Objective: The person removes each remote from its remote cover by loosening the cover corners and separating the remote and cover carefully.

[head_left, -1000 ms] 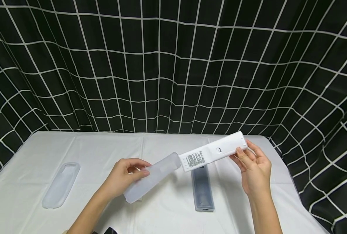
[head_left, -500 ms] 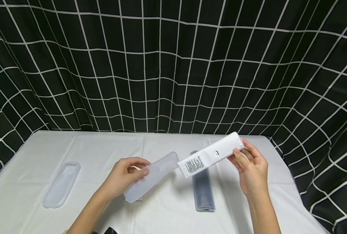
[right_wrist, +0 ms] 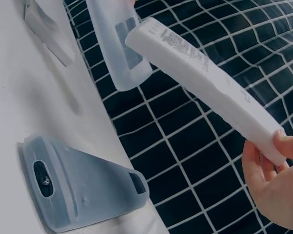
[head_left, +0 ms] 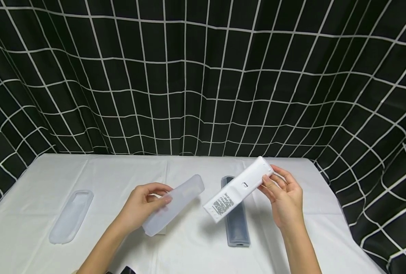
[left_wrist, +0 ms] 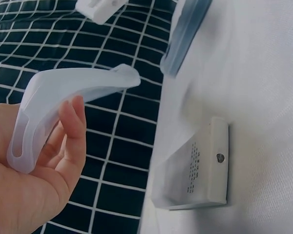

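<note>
My left hand [head_left: 137, 208] holds a translucent white silicone remote cover [head_left: 179, 199], with the thumb on its upper face. The cover bends sharply in the left wrist view. My right hand [head_left: 285, 199] pinches a white remote control [head_left: 240, 187] near its upper end. Its back is turned up, showing printed text, and its lower end slants down toward the left. A small gap separates remote and cover in the head view. In the right wrist view the remote [right_wrist: 210, 90] passes in front of part of the cover [right_wrist: 119, 58].
A blue-grey remote cover [head_left: 238, 226] lies on the white tablecloth [head_left: 196, 255] beneath the remote. Another translucent cover [head_left: 72, 217] lies at the left. Under my left hand rests a white device [left_wrist: 200, 168] with small holes. A black gridded curtain [head_left: 196, 83] stands behind.
My right hand has moved left and slightly down, and the remote has tilted more steeply, its lower end dropping from beside the cover's tip. The left hand and cover have shifted slightly left.
</note>
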Tool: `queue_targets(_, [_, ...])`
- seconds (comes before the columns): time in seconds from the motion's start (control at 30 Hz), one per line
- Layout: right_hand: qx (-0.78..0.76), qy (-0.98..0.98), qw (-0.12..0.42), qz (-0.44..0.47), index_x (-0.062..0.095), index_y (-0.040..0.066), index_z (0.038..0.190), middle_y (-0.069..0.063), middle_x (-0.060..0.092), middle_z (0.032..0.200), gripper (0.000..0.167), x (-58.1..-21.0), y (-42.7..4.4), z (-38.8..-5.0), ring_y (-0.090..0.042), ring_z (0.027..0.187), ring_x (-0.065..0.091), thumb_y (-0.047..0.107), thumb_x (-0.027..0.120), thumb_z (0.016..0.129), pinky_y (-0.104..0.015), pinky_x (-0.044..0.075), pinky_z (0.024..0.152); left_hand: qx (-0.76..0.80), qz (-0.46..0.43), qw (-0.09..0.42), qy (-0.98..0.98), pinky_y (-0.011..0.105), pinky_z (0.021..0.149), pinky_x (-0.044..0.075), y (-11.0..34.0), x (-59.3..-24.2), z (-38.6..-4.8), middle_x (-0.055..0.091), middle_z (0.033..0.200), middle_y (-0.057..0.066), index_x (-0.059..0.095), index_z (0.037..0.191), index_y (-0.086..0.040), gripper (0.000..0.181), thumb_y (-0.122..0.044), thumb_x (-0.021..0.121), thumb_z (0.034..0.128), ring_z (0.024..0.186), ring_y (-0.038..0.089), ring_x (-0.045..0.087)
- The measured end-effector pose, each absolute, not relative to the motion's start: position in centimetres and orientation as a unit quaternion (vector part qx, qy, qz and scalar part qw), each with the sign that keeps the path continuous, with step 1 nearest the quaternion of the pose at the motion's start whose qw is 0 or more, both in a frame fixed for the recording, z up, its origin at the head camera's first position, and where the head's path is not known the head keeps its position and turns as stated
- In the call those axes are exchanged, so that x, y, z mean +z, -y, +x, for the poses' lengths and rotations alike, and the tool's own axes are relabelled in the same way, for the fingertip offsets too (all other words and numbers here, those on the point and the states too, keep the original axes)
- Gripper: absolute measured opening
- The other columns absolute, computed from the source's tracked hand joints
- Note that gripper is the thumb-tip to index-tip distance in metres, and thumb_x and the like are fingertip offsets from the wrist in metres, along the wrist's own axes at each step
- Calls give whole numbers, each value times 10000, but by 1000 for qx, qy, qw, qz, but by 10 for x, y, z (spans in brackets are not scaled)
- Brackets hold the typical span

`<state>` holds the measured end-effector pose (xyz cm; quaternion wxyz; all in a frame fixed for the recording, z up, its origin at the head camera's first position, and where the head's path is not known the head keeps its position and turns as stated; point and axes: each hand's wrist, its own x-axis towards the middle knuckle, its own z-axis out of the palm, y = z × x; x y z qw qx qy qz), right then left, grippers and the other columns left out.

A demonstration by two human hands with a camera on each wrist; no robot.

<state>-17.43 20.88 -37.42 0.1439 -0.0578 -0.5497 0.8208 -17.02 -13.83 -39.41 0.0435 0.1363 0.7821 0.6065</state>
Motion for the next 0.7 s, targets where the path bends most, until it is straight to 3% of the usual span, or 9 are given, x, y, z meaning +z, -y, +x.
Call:
queue_targets(0.4, [797, 589, 118, -54, 693, 123, 1165, 19, 733, 962, 316, -380, -196, -177, -105, 840, 733, -124, 642, 974, -285, 643, 812, 626, 106, 10, -773, 249, 695, 587, 148, -395, -167, 731, 1053, 157, 700, 1236, 81, 296, -54, 737, 975, 783, 102, 714])
queue_targets(0.7, [773, 626, 94, -47, 579, -61, 1338, 58, 739, 959, 369, -382, -184, -184, -91, 863, 729, -122, 627, 978, -276, 638, 819, 640, 71, -37, -764, 249, 664, 590, 155, -395, -164, 734, 1037, 158, 710, 1217, 72, 270, -16, 741, 964, 733, 81, 709])
